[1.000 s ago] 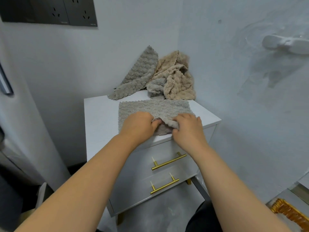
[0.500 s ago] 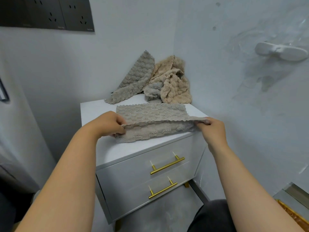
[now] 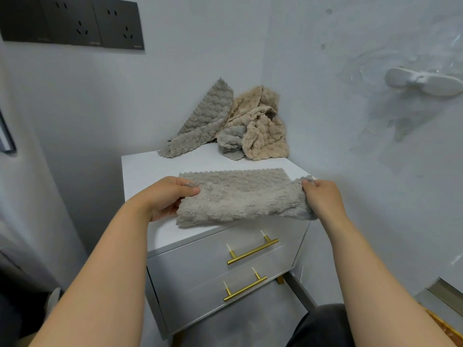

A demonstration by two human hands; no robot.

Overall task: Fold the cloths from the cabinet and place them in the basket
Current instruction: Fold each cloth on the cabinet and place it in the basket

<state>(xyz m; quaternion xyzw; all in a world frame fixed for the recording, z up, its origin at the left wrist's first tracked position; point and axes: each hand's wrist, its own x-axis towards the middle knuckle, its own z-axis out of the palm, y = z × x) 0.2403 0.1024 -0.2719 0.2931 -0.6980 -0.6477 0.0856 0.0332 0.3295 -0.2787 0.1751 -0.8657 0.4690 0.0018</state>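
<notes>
A grey fluffy cloth (image 3: pixel 240 196) lies across the front of the white cabinet top (image 3: pixel 147 169), its near part doubled over. My left hand (image 3: pixel 165 196) pinches the cloth's left end. My right hand (image 3: pixel 320 196) pinches the right end, just past the cabinet's right edge. At the back corner another grey cloth (image 3: pixel 203 121) leans against the wall, beside a crumpled beige cloth (image 3: pixel 263 126) with a grey piece tucked under it. A woven edge at the bottom right (image 3: pixel 448 329) may be the basket; most of it is out of view.
The cabinet has two drawers with gold bar handles (image 3: pixel 253 251). Walls close in behind and to the right. A white holder (image 3: pixel 423 81) is stuck on the right wall. Dark wall sockets (image 3: pixel 75 21) sit at the upper left. My dark-clothed knee (image 3: pixel 323 326) is below.
Both hands went from the middle of the cloth's front edge out to its two ends. They then carried the held edge up and back over the cloth.
</notes>
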